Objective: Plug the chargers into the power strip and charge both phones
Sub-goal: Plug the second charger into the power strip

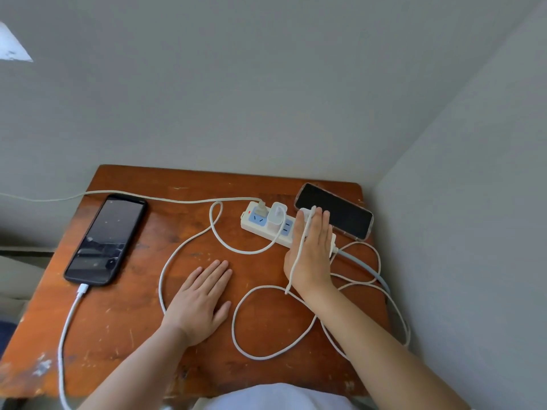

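Note:
A white power strip [260,224] lies at the back of the wooden table, with a white charger [276,218] and a beige plug [261,207] standing in its sockets. My right hand [311,255] hovers over the strip's right end, its fingertips gripping a second white charger [306,212]. That charger's cable [299,255] drapes over the back of the hand. A black phone [106,239] lies face up at the left with a white cable connector [82,290] in its bottom port. A second dark phone [334,211] lies behind my right hand, no cable visible in it. My left hand [201,297] rests flat on the table.
Loose loops of white cable [260,355] sprawl over the table's right half, around my right forearm. The beige plug's cord [88,196] runs off to the left. Grey walls close in behind and on the right. The table's scuffed front edge [38,377] is near me.

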### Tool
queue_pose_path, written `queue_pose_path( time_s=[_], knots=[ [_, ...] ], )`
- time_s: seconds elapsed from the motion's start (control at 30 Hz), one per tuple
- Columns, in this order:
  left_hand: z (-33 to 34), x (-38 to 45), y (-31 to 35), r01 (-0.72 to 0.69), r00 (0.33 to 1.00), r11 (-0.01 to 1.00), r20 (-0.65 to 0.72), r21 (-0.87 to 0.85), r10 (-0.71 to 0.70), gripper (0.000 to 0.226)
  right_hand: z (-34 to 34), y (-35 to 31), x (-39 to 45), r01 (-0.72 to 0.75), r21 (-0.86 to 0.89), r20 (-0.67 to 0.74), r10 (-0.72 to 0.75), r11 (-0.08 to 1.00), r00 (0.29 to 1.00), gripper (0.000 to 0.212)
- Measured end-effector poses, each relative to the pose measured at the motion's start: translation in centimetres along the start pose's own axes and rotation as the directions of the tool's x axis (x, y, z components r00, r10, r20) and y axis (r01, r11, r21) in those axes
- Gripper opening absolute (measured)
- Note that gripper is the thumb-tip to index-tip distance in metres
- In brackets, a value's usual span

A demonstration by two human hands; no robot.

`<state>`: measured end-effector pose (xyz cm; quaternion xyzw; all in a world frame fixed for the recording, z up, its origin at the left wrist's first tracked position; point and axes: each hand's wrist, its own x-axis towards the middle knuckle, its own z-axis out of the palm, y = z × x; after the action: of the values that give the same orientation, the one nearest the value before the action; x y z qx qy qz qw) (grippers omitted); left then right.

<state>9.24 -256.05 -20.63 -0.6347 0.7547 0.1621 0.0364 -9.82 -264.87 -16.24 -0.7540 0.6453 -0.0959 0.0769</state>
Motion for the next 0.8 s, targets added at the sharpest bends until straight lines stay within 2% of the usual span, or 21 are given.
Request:
queue_pose_path(
  time_s=[0.1,0.27,0.37,0.53,0.8],
  knots=[
    [-0.2,0.1,0.2,-0.002,1.000,1.000,0.010,-0.019,0.002,0.080,-0.3,0.2,0.2,0.007,0.005,0.023,-0.007,1.000,1.000,0.076],
    [-0.4,-0.1,0.3,0.004,1.000,0.999,0.004,-0.040,-0.004,0.073,-1.2,0.9,0.5,0.039,-0.006,0.045,-0.039,0.999,0.998,0.063],
    [-0.3,-0.1,0.3,0.011,1.000,0.999,0.015,-0.036,-0.010,0.069,-1.0,0.2,-0.2,0.021,0.003,0.062,-0.022,1.000,0.998,0.066],
    [-0.3,0.0,0.1,-0.006,1.000,0.998,0.001,-0.068,0.006,0.080,-0.9,0.1,-0.3,0.031,-0.032,0.077,-0.029,0.999,0.997,0.066],
    [-0.3,0.0,0.3,-0.014,1.000,0.998,0.003,-0.066,0.014,0.077,-0.9,0.6,0.2,0.036,-0.048,0.099,-0.031,0.998,0.995,0.065]
  ],
)
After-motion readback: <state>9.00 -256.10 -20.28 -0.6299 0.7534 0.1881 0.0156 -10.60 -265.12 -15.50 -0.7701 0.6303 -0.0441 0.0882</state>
